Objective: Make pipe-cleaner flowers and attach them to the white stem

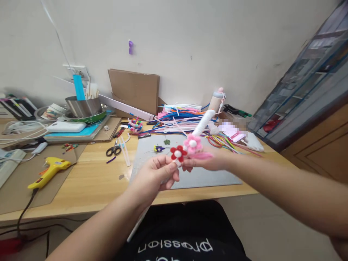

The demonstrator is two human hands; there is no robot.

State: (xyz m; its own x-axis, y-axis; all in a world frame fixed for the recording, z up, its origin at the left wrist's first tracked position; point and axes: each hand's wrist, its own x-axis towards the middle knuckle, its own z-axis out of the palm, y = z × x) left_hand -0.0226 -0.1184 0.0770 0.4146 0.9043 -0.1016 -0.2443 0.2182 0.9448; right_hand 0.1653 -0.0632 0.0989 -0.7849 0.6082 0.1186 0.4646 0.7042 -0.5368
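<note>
Both my hands meet above the grey mat on a pipe-cleaner flower craft. My left hand (160,172) is closed, thumb and fingers pinching just below a red flower (178,154) with a white centre. My right hand (208,159) reaches in from the other side, its fingers curled under a pink flower (193,144) and a pink loop (202,156). A white wrapped stem (203,122) slants up to the right from the pink flower. Fingers hide how the pieces join. Below my left wrist, a thin white rod (137,226) slants down.
On the grey mat (217,178) lie a small dark blue and yellow flower (158,148) and a green one (166,142). Behind it are heaped pipe cleaners (179,117). To the left are scissors (113,149) and a yellow hot glue gun (51,169) with its cord.
</note>
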